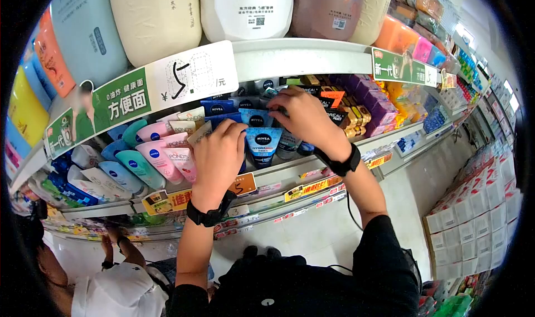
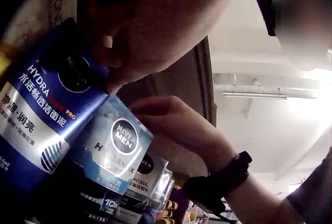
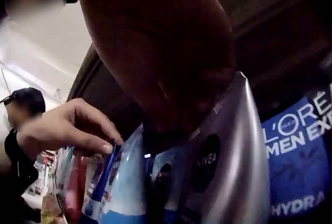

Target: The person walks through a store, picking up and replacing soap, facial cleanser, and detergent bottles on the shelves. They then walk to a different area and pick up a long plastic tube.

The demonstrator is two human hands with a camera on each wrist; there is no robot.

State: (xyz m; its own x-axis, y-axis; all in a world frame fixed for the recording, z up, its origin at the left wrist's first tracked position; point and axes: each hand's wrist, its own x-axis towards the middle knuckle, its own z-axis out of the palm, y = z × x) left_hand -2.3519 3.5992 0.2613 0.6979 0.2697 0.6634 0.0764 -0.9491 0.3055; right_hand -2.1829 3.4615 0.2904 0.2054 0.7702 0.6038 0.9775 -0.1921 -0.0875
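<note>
My left hand (image 1: 217, 158) pinches the top edge of a dark blue NIVEA tube (image 2: 52, 104); in the right wrist view its thumb and fingers (image 3: 111, 143) meet there. Beside that tube stands a light blue HYDRA tube (image 1: 263, 144), upright at the shelf front. My right hand (image 1: 312, 122) has bent fingers among the tube tops just behind, near another blue NIVEA tube (image 1: 256, 118). In the right wrist view, the right hand (image 3: 166, 52) is dark over the tops, next to a silver NIVEA tube (image 3: 228, 156); whether it grips one is hidden.
Pink and green tubes (image 1: 146, 169) stand to the left, purple boxes (image 1: 376, 102) to the right. Large bottles (image 1: 248, 10) fill the shelf above, behind a price sign (image 1: 192, 77). Another person (image 1: 120, 292) is at lower left; stacked cartons (image 1: 473, 216) stand right.
</note>
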